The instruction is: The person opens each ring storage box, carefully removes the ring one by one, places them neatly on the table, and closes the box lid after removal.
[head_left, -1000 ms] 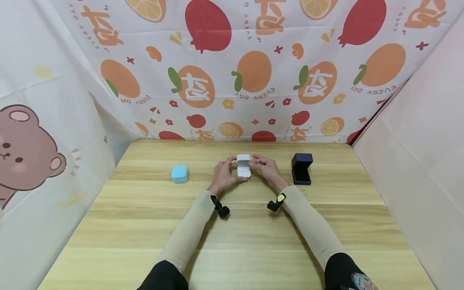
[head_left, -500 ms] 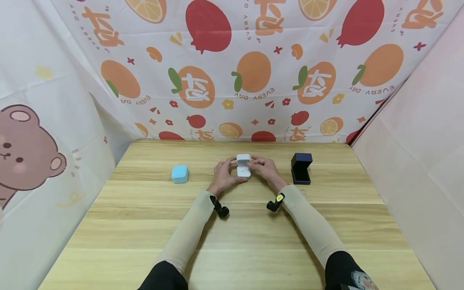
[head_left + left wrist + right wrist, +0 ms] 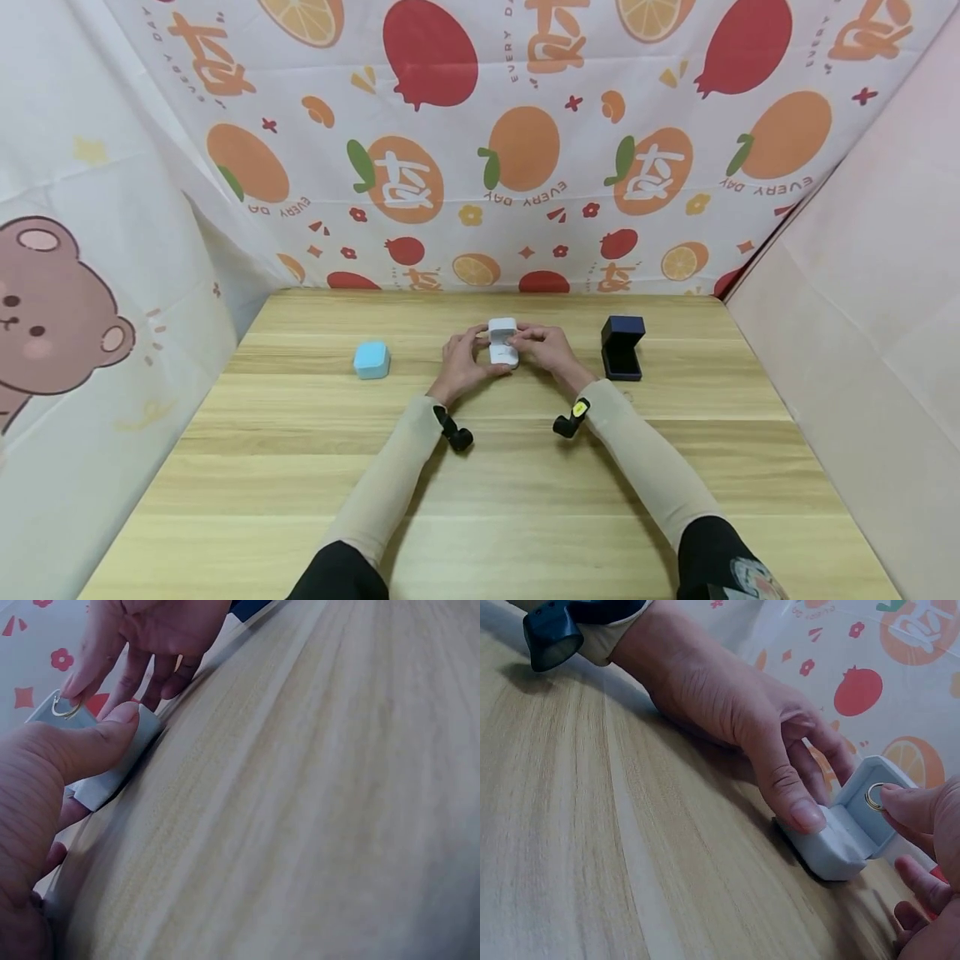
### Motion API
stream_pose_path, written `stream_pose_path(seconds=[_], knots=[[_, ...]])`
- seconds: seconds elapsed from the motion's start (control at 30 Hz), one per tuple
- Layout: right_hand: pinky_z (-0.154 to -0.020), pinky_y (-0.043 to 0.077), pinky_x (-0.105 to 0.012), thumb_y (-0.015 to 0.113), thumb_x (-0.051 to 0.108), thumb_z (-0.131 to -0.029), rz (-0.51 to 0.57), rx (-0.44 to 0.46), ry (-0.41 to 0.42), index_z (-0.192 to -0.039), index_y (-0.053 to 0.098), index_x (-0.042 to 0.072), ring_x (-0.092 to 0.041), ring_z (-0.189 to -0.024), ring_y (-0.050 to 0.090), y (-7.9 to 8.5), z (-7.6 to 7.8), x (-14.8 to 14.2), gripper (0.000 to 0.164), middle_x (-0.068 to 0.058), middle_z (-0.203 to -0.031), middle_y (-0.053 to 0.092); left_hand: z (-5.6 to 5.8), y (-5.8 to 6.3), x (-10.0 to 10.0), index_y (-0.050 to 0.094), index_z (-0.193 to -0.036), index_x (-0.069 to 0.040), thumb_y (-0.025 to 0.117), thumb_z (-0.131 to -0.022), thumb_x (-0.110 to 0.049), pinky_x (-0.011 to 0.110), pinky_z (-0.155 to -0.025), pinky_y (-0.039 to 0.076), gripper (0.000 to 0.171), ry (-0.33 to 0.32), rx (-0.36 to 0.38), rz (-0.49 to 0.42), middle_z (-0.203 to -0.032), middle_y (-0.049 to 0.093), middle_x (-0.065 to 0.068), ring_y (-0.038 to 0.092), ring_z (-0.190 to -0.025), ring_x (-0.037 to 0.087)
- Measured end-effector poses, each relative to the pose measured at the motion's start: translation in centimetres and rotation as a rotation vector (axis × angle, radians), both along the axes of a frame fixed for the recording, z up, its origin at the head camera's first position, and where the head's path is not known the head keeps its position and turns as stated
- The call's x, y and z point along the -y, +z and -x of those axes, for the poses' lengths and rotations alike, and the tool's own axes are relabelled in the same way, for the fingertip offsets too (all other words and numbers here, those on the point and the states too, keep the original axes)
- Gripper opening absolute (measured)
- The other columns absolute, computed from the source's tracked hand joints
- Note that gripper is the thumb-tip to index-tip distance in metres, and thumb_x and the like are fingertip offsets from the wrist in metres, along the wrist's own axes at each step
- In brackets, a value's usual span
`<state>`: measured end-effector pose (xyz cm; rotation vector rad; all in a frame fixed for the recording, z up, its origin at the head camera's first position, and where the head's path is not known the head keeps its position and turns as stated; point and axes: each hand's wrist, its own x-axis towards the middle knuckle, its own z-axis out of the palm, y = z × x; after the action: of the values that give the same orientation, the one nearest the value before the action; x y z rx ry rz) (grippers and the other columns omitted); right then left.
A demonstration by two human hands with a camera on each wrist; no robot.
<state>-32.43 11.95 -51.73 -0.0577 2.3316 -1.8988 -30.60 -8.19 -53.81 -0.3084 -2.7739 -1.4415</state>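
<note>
A white ring box (image 3: 503,357) stands on the table with its lid raised. My left hand (image 3: 461,365) grips it from the left, thumb on the front of the base, as the right wrist view shows. With thumb and finger, my right hand (image 3: 551,348) pinches a gold ring (image 3: 868,798) upright in front of the raised lid, above the base. The ring looks apart from the cushion. Part of the box's inside is covered by fingers in the left wrist view.
To the left sits a closed light blue box (image 3: 372,360). A dark navy ring box (image 3: 623,348) stands with its lid up on the right. A faint small ring-like thing (image 3: 627,397) lies near the right sleeve. A printed cloth (image 3: 450,242) hangs behind the table.
My right hand has shifted slightly left, bringing its fingertips further over the white ring box. The left hand keeps its grip in the same place.
</note>
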Motion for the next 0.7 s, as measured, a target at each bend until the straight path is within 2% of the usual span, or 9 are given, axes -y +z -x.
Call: stream_pose_path(seconds=[0.37, 0.7], knots=[[-0.121, 0.034, -0.048, 0.081, 0.019, -0.087, -0.059, 0.025, 0.020, -0.097, 0.078, -0.003, -0.034, -0.141, 0.050, 0.59, -0.44, -0.14, 0.024, -0.012, -0.144, 0.062, 0.11, -0.25, 0.23, 0.044, -0.150, -0.020, 0.088, -0.078, -0.040, 0.050, -0.121, 0.019, 0.087, -0.009, -0.027, 0.004, -0.138, 0.068, 0.005, 0.041, -0.133, 0.027], [-0.121, 0.034, -0.048, 0.080, 0.017, -0.088, -0.090, 0.000, 0.050, -0.099, 0.078, -0.001, -0.034, -0.139, 0.052, 0.97, -0.70, -0.26, 0.021, -0.013, -0.141, 0.064, 0.12, -0.15, 0.24, 0.044, -0.151, -0.016, 0.084, -0.083, -0.038, 0.050, -0.124, 0.016, 0.081, -0.012, -0.046, 0.024, -0.140, 0.066, 0.005, 0.042, -0.135, 0.029]])
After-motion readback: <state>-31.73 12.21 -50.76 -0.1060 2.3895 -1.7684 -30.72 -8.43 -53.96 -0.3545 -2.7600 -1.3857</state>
